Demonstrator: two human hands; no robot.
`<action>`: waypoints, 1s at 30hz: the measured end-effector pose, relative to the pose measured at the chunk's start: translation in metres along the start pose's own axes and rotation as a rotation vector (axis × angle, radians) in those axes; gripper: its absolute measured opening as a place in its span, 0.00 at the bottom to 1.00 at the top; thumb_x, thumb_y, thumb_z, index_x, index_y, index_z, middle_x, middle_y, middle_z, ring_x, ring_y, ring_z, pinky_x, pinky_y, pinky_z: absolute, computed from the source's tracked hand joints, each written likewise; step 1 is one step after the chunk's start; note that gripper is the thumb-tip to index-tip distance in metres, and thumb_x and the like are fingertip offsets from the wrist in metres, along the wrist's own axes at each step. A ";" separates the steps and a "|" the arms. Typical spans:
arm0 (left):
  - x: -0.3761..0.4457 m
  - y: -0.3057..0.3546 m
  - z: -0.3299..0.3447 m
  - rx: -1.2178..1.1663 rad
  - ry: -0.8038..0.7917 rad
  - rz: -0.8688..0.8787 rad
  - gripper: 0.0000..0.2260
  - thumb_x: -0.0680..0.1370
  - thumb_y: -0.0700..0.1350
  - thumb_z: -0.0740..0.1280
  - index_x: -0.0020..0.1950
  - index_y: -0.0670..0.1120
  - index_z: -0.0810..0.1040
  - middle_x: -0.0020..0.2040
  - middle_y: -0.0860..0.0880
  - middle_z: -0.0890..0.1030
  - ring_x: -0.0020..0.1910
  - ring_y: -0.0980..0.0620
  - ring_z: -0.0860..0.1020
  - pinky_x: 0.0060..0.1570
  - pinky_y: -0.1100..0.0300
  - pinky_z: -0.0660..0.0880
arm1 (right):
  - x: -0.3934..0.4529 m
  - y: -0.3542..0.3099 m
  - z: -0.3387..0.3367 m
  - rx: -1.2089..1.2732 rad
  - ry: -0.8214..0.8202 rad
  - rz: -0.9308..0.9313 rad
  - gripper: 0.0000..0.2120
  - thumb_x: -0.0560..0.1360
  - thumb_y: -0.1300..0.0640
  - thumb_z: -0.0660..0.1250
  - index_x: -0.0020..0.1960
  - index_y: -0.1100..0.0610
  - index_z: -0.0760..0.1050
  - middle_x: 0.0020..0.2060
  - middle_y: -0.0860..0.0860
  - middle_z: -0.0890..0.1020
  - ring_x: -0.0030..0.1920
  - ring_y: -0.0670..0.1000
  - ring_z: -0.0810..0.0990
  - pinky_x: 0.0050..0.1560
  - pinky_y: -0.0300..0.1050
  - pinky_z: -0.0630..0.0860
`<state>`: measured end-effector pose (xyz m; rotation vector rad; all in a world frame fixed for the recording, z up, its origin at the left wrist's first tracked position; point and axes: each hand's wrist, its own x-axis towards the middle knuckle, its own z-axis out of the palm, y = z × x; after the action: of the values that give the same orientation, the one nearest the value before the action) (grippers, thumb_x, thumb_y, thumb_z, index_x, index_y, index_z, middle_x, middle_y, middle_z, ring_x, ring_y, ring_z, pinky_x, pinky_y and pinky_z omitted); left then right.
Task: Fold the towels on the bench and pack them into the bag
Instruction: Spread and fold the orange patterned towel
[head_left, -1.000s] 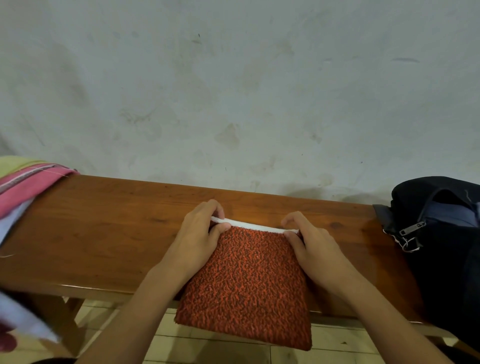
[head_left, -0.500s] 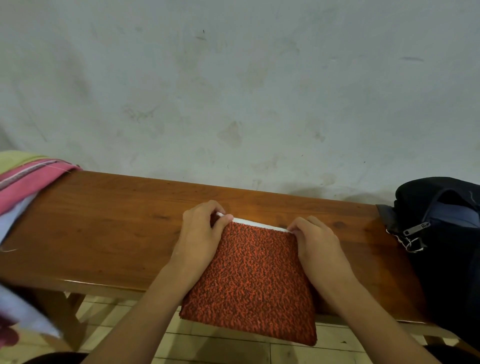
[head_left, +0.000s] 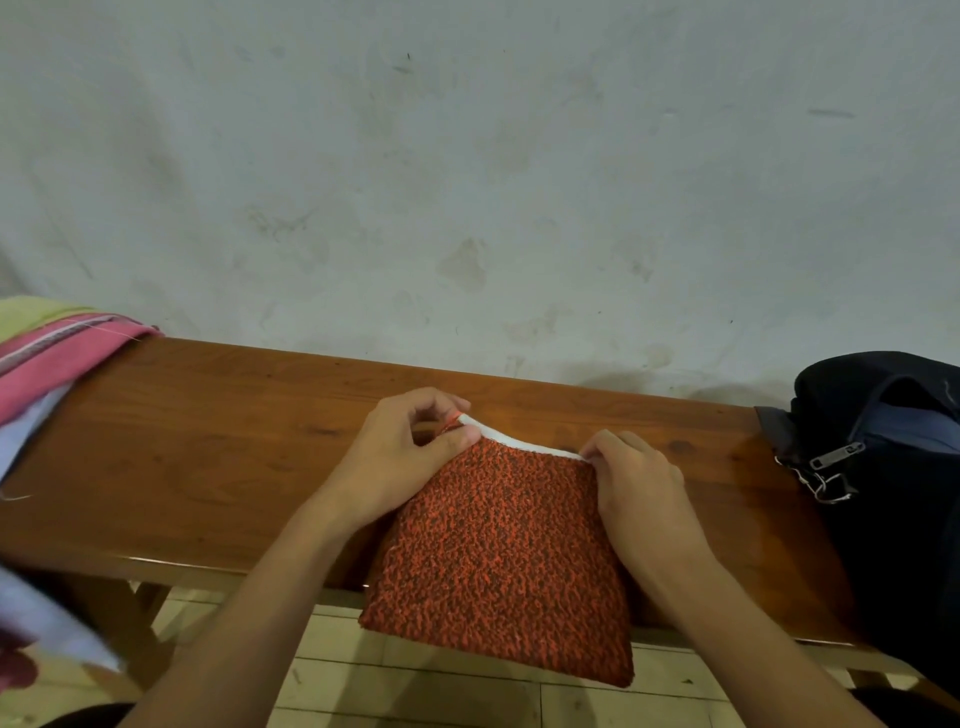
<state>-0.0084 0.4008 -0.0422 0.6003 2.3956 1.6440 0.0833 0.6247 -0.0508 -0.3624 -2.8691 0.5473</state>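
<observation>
A folded orange-red towel (head_left: 501, 551) with a white far edge lies across the wooden bench (head_left: 208, 447), its near end hanging over the front edge. My left hand (head_left: 402, 457) pinches its far left corner between thumb and fingers. My right hand (head_left: 631, 475) pinches the far right corner, fingers curled over the white edge. A dark bag (head_left: 883, 452) with a metal zipper pull sits at the bench's right end, its top partly open.
A pile of towels (head_left: 47, 353), pink, yellow-green and pale, lies at the bench's left end. A stained grey wall rises directly behind the bench. Tiled floor shows below the front edge. Bare wood lies between the pile and my hands.
The towel has slid a little farther onto the bench, so less hangs over the front. Both hands keep pinching the far corners; the left corner is lifted slightly.
</observation>
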 end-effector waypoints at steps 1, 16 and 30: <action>0.000 -0.001 0.001 0.015 -0.029 -0.001 0.02 0.76 0.45 0.72 0.43 0.50 0.82 0.54 0.59 0.82 0.55 0.64 0.78 0.54 0.69 0.71 | 0.000 0.000 -0.001 0.000 0.000 -0.002 0.12 0.82 0.64 0.57 0.48 0.50 0.74 0.44 0.47 0.75 0.46 0.50 0.74 0.43 0.47 0.71; 0.003 -0.013 0.017 0.214 0.112 -0.002 0.06 0.80 0.46 0.67 0.49 0.52 0.84 0.51 0.60 0.81 0.53 0.65 0.76 0.53 0.71 0.68 | 0.002 0.005 0.000 0.240 -0.003 -0.044 0.06 0.79 0.53 0.68 0.43 0.48 0.73 0.45 0.40 0.73 0.50 0.44 0.73 0.48 0.39 0.71; -0.005 -0.012 0.027 0.272 0.256 0.109 0.07 0.78 0.40 0.69 0.54 0.49 0.80 0.49 0.58 0.80 0.48 0.71 0.74 0.48 0.81 0.66 | 0.004 0.003 -0.001 0.196 0.027 -0.012 0.08 0.81 0.59 0.63 0.44 0.50 0.73 0.42 0.47 0.78 0.44 0.50 0.76 0.42 0.48 0.74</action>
<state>0.0032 0.4177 -0.0638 0.6033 2.8496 1.5290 0.0809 0.6292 -0.0503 -0.3176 -2.7587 0.8066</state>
